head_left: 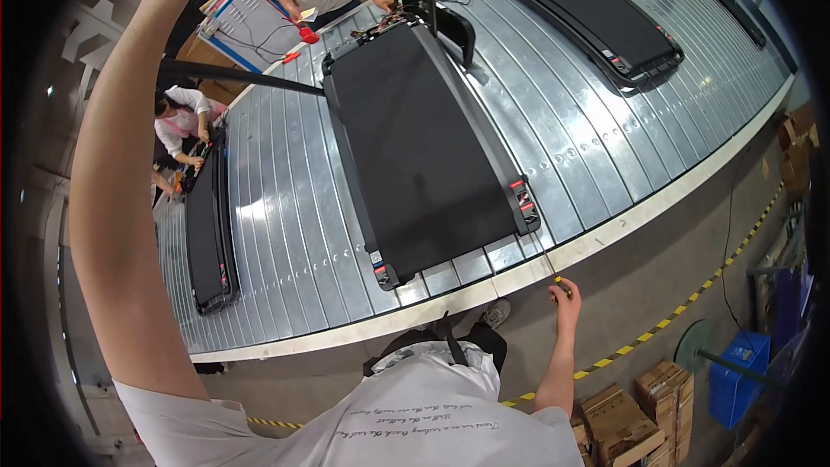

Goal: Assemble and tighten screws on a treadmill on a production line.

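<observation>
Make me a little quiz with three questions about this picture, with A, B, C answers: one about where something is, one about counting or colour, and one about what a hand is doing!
1. Where does the nearest treadmill lie?
A. on the ribbed metal conveyor
B. on the grey floor
C. on the cardboard boxes

2. What colours are the floor tape?
A. red and white
B. yellow and black
C. green and blue

3. What is the right hand doing?
A. resting flat on the belt
B. pinching a small yellow-tipped thing
C. hanging empty

Answers:
1 A, it sits across the metal slats.
2 B, the stripes alternate yellow and black.
3 B, the fingers close on the small thing beside the conveyor's edge.
</observation>
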